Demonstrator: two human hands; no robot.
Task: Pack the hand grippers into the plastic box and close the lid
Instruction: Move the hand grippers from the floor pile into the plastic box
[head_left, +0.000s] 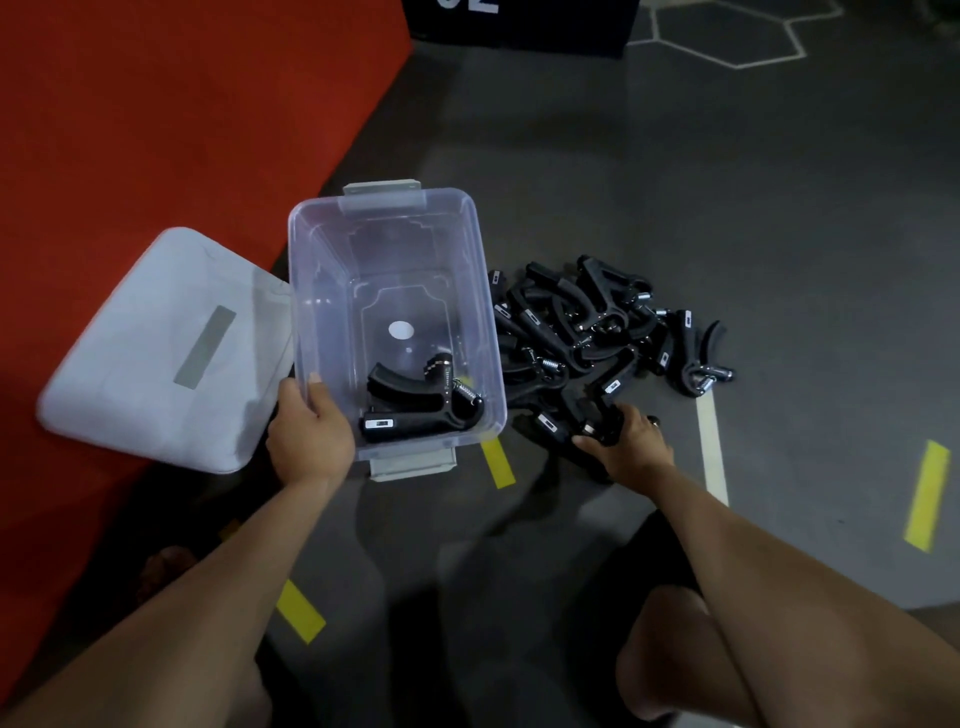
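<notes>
Right hand (626, 441) curled around a black hand gripper (597, 415) at pile's near edge. Left hand (310, 431) grips clear plastic box (322, 249) near-left rim; one gripper inside (421, 402). Pile of grippers (597, 322) on floor beside box. Lid (161, 348) off, left of box.

The left hand (310, 434) grips the near-left rim of the clear rectangular plastic box (311, 291) containing black hand grippers (421, 402), while the right hand (631, 449) grasps one black gripper (592, 415) from the floor pile (597, 327).
</notes>
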